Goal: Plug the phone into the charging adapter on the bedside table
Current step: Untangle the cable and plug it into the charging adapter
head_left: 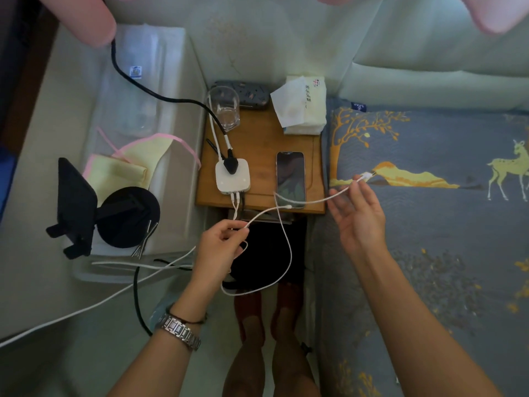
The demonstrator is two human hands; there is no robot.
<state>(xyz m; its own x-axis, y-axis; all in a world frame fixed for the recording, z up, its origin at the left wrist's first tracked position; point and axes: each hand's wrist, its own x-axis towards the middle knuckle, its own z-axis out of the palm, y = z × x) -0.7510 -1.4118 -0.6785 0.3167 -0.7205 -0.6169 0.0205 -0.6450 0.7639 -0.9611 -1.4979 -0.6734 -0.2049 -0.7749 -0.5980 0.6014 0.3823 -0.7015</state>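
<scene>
A phone (pixel 290 179) lies screen up on the right side of the wooden bedside table (pixel 259 144). To its left sits a white square charging adapter (pixel 232 175) with a black plug on top and cables leaving its front. My left hand (pixel 221 243) pinches a white cable (pixel 286 253) just below the table's front edge. My right hand (pixel 357 209) holds the same cable near its white connector end (pixel 366 176), over the bed edge, right of the phone. The cable loops down between both hands.
A glass (pixel 224 108), a dark case (pixel 246 94) and a tissue pack (pixel 303 106) stand at the table's back. A patterned blue bedcover (pixel 429 196) lies to the right. A black phone stand (pixel 100 207) and a plastic box sit to the left. My feet are below.
</scene>
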